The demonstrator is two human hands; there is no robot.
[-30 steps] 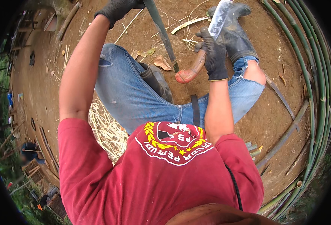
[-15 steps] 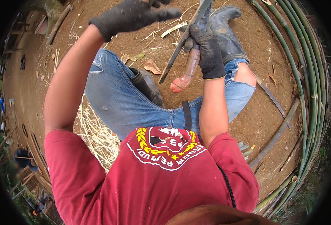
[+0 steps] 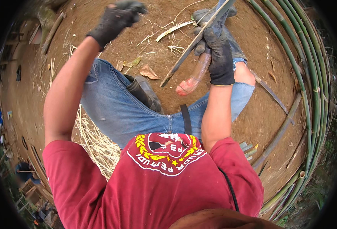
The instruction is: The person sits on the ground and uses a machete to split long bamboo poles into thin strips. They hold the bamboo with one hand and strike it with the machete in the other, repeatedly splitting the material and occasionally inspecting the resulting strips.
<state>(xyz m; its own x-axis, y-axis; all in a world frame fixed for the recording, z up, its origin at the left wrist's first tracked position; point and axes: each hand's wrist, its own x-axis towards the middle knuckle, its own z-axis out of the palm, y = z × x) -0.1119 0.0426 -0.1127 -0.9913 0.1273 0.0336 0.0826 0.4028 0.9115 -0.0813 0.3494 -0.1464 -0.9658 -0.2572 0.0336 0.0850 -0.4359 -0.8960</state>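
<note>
My right hand (image 3: 220,57), in a black glove, wraps round the brown, red-ended handle (image 3: 193,76) of a large knife. The knife's blade (image 3: 218,24) points away from me, beyond the fist. A long dark bamboo strip (image 3: 183,57) slants across the blade and passes by my right thumb and fingers; whether they grip it too is hard to see. My left hand (image 3: 117,23), also gloved, is raised over the ground at the upper left, apart from the strip. Its fingers look curled together, and anything inside them is hidden.
Long green bamboo poles (image 3: 313,76) curve along the right side. Near my right knee lies a flat metal blade (image 3: 275,95). Pale shavings (image 3: 94,141) are heaped beside my left thigh, with a pale strip (image 3: 174,30) and a dry leaf (image 3: 148,71) ahead.
My left hand has moved left and its stretched fingers have curled in. The right hand, with knife and strip, has shifted slightly right and nearer me in the picture.
</note>
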